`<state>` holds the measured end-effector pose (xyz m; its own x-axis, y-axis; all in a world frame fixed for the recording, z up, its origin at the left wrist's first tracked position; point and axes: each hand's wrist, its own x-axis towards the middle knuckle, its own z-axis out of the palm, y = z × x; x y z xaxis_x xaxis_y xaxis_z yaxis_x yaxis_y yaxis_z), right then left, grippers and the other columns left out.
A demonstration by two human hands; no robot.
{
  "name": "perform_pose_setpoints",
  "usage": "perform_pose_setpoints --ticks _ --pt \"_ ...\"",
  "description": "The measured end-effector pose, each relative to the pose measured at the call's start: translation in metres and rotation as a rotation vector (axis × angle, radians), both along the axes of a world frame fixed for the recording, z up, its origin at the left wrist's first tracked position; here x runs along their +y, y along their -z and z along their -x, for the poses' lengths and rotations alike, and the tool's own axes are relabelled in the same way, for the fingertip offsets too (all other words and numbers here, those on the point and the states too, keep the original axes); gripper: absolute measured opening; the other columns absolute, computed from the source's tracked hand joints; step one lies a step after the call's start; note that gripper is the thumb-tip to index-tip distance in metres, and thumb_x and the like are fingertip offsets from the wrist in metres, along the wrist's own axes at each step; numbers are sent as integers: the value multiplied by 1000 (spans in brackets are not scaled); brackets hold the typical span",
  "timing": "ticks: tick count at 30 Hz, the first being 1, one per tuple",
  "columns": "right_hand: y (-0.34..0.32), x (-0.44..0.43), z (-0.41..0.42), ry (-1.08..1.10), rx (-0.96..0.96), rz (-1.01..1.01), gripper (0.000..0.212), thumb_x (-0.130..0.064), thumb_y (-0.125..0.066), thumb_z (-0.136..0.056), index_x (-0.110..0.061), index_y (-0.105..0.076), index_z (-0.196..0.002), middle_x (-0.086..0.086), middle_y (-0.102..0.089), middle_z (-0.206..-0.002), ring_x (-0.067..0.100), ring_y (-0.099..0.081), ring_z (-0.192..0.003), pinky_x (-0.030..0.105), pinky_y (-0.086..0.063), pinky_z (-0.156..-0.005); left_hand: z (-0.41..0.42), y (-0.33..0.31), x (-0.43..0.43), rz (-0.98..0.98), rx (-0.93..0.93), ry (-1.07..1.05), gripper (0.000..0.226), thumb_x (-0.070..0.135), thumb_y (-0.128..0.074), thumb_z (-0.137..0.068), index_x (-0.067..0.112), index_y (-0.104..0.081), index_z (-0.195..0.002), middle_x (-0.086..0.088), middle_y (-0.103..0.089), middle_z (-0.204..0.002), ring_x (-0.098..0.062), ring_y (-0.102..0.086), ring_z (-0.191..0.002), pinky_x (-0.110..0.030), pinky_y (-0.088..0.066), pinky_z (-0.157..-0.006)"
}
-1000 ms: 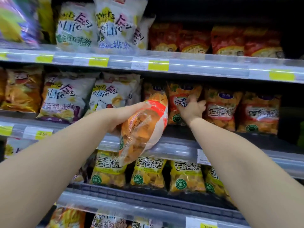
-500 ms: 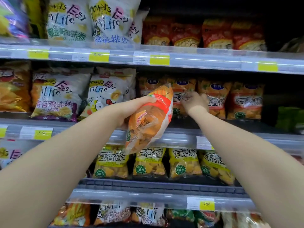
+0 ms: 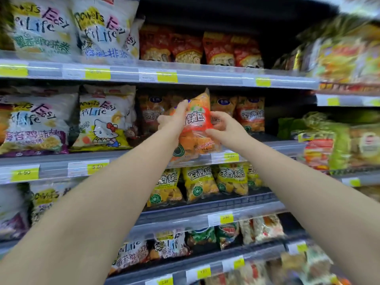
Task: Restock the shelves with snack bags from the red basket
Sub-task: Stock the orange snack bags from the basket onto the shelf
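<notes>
The left hand (image 3: 173, 119) has turned the orange snack bag (image 3: 197, 128) upright, its grip closed on the bag's upper left edge. The right hand (image 3: 225, 130) has left the shelved orange bags (image 3: 249, 115) and now pinches the bag's right side. The bag hangs just before the middle shelf (image 3: 287, 146), seemingly ready for placing.

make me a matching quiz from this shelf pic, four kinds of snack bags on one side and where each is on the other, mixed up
Things:
1. yellow bags
2. red bags
3. orange bag
4. Hello Kitty bag

Places:
a. gripped by the left hand and right hand
b. top shelf, right of the white bags
c. lower shelf, below both hands
d. middle shelf, left of both hands

Pairs: 1-c, 2-b, 3-a, 4-d
</notes>
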<state>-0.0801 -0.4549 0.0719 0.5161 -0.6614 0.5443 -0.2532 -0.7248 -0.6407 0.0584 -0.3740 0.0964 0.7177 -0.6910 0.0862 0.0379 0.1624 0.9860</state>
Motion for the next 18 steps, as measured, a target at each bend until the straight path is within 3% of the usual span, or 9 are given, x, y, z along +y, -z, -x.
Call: perform_pose_setpoints --ticks 2,3,5,7,9,11,13,15,18 --pt "1 3 5 92 116 22 48 -22 -44 -96 -24 -36 -144 7 -55 -132 21 -55 -112 33 -43 -98 4 0 3 59 103 103 82 63 -55 -81 14 -30 -141 -13 -57 -122 -30 -62 -99 -41 -57 -72" --pt "2 4 5 123 165 12 49 -31 -39 -98 -22 -33 -146 5 -46 -142 22 -48 -122 31 -36 -101 6 0 6 80 127 147 73 60 -50 -85 16 -33 -140 -12 -60 -114 -27 -64 -91 -33 -56 -59" --pt "2 7 1 140 239 -58 78 -67 -40 -86 -21 -28 -148 2 -38 -149 24 -39 -132 34 -31 -102 8 -1 11 88 127 182 66 57 -44 -91 17 -33 -141 -12 -61 -111 -24 -63 -87 -26 -47 -50" --pt "2 13 -5 173 329 -59 109 -87 -51 -59 -21 -31 -144 3 -44 -143 26 -45 -126 37 -40 -100 7 0 14 91 119 173 63 56 -42 -93 16 -32 -142 -13 -59 -120 -25 -62 -97 -30 -42 -55" --pt "2 14 -13 186 345 -10 100 -83 -63 -52 -22 -44 -129 0 -56 -123 20 -56 -107 36 -50 -88 2 2 18 118 102 161 53 52 -41 -95 16 -36 -135 -10 -62 -112 -22 -63 -91 -28 -44 -54" --pt "1 13 -22 163 276 19 68 -71 -73 -57 -30 -49 -106 -12 -58 -96 6 -57 -84 24 -48 -66 -7 2 24 161 64 162 37 48 -37 -98 19 -37 -122 -5 -64 -95 -17 -62 -80 -23 -48 -55" --pt "-2 10 -31 132 190 4 60 -62 -79 -58 -31 -49 -101 -16 -56 -90 6 -56 -82 22 -43 -65 -22 3 26 193 5 162 36 46 -33 -100 21 -41 -124 -2 -64 -93 -17 -62 -86 -28 -50 -76" --pt "-5 7 -40 144 116 -14 69 -59 -81 -58 -26 -51 -110 -13 -56 -96 11 -56 -89 26 -42 -71 -46 9 27 135 -134 52 40 38 -33 -101 13 -45 -131 -4 -63 -104 -18 -60 -94 -33 -44 -90" --pt "-10 -3 -57 215 34 12 66 -54 -78 -67 -21 -51 -118 -9 -49 -101 12 -49 -90 29 -39 -72 -88 40 38 -231 -738 -161 35 25 -42 -96 19 -52 -129 -4 -59 -118 -18 -56 -94 -28 -44 -78"
